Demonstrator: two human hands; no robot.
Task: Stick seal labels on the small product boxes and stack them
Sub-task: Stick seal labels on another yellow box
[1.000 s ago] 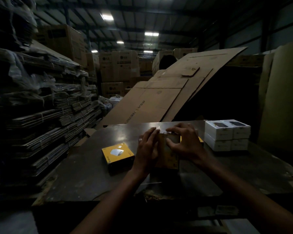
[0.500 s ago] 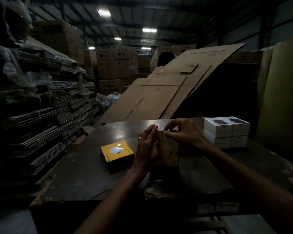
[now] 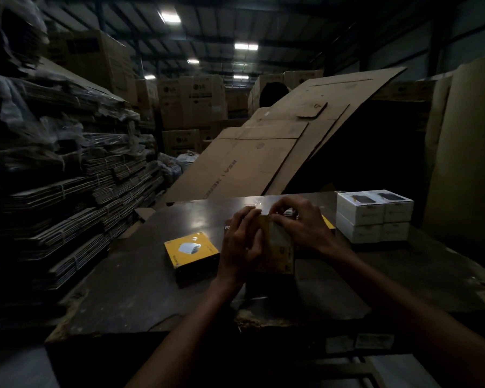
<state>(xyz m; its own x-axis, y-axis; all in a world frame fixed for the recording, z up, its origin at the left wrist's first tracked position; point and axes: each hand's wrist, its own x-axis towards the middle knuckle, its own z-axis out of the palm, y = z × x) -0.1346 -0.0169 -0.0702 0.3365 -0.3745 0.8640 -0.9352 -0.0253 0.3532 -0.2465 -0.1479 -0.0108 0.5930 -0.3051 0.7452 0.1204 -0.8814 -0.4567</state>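
Your left hand (image 3: 242, 242) grips the upright yellow box (image 3: 277, 247) at desk (image 3: 140, 281) centre; your right hand (image 3: 297, 228) pinches its top edge. Another yellow box (image 3: 191, 249) lies flat just left. White boxes (image 3: 374, 215) stacked far right. Cardboard sheets (image 3: 263, 152) lean beyond.

You are working in very dim light. The only sources are the ceiling lamps (image 3: 170, 17) far overhead, which leave a faint sheen on the tabletop (image 3: 196, 219). The near edge and far right sink into black shadow. Wide-angle bending and soft blur smear the cardboard stacks (image 3: 53, 191) at left.
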